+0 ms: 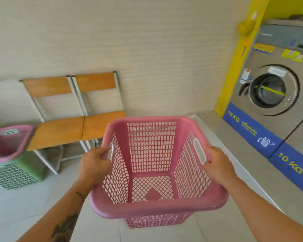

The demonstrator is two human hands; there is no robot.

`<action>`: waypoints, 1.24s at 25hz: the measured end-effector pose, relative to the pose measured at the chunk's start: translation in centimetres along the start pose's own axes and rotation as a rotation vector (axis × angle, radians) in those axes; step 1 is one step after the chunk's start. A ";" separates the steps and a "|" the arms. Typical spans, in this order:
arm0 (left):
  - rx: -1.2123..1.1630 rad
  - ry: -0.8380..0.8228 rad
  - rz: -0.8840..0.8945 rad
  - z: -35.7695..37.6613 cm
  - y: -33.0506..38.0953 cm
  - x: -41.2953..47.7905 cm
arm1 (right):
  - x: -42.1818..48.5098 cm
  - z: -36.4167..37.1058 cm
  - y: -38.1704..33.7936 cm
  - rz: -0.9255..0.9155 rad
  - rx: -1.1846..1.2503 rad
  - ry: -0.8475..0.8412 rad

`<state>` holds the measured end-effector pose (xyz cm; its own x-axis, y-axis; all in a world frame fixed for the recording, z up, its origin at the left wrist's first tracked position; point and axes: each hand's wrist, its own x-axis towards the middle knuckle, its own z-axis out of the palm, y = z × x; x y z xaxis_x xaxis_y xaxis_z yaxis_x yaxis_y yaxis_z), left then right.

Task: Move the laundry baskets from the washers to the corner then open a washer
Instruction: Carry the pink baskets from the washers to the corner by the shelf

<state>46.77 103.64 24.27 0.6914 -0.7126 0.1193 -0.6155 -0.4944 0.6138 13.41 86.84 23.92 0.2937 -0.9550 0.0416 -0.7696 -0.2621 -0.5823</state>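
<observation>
Carried basket: I had the empty pink laundry basket [157, 172] up off the floor, square in front of me, its open top facing the camera and its lattice bottom showing through.
Left hand: my left hand [94, 163] was clamped on the basket's left rim, fingers curled over the edge right at the white handle slot.
Right hand: my right hand [217, 165] was closed on the right rim, thumb over the top and fingers wrapped beside the other white handle slot.
Basket to hands: the basket hung between both hands, each gripping a side wall at about the middle of its rim; the near rim sat below my wrists, the far rim tipped away toward the wall.
Corner stack: at the far left I saw a second pink basket [9, 142] nested in a green basket [17, 173] on the floor, well apart from the one I held.
Chairs: two orange-seated chairs [77, 126] stood side by side against the ribbed wall, just beside that stack.
Washers: to my right, a front-loading washer [273, 88] with its round door shut stood above a blue "10 KG" band [248, 130]; a second "10 KG" band ran nearer me.
Floor: pale tiles [24, 206] lay under the basket.
</observation>
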 end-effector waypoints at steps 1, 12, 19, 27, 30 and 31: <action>0.015 0.040 -0.026 -2.3 -2.1 0.7 | 0.7 1.7 -2.7 -0.031 0.007 -0.027; 0.129 0.365 -0.405 -18.8 -21.6 7.0 | 10.7 21.1 -29.8 -0.424 0.052 -0.317; 0.193 0.467 -0.537 -25.3 -29.7 16.0 | 19.4 33.1 -44.8 -0.536 0.074 -0.434; 0.171 0.650 -0.663 -34.1 -40.5 22.9 | 23.6 43.8 -63.8 -0.696 0.055 -0.492; 0.149 0.669 -0.609 -38.2 -47.0 27.0 | 23.6 48.3 -69.9 -0.686 0.070 -0.484; 0.145 0.675 -0.575 -39.6 -48.8 28.7 | 23.7 49.5 -71.8 -0.674 0.073 -0.469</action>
<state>111.66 127.01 28.59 0.9547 0.0862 0.2850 -0.1153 -0.7752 0.6210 103.66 89.93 26.53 0.8982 -0.4344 0.0668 -0.3094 -0.7329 -0.6059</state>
